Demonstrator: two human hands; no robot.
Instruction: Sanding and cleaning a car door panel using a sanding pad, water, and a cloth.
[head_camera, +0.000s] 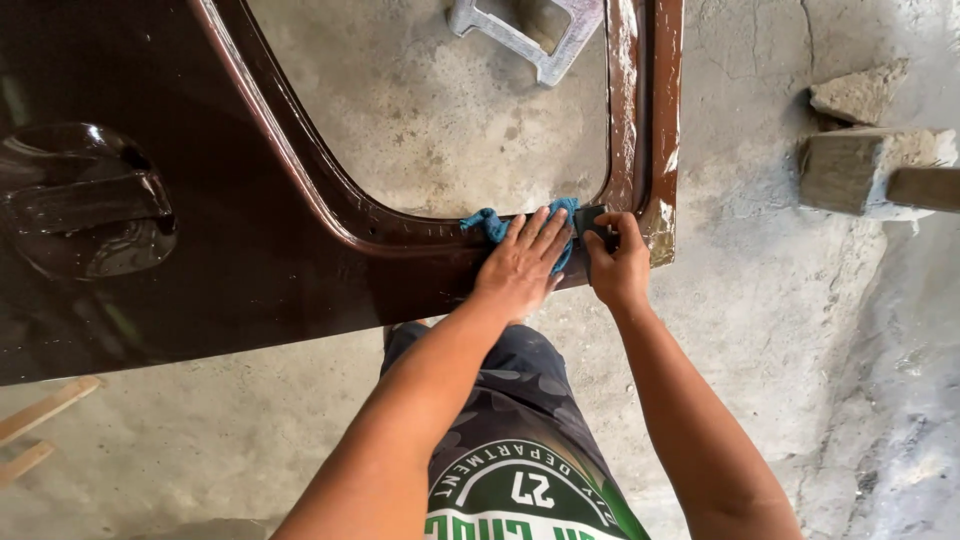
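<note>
A glossy dark brown car door (230, 250) lies flat in front of me, its window opening showing the concrete floor below. My left hand (522, 262) presses flat on a blue cloth (490, 222) against the door's frame near its right corner. Right beside it, my right hand (617, 262) grips a small dark grey sanding pad (590, 218) on the same frame edge. The frame's right pillar (645, 110) shows whitish wet smears. A recessed door handle (90, 200) sits at the left.
Concrete blocks (860, 150) and a wooden piece (925, 188) lie on the floor at the right. A grey plastic stool (525, 30) shows through the window opening. Wooden slats (40, 425) stick out at the lower left.
</note>
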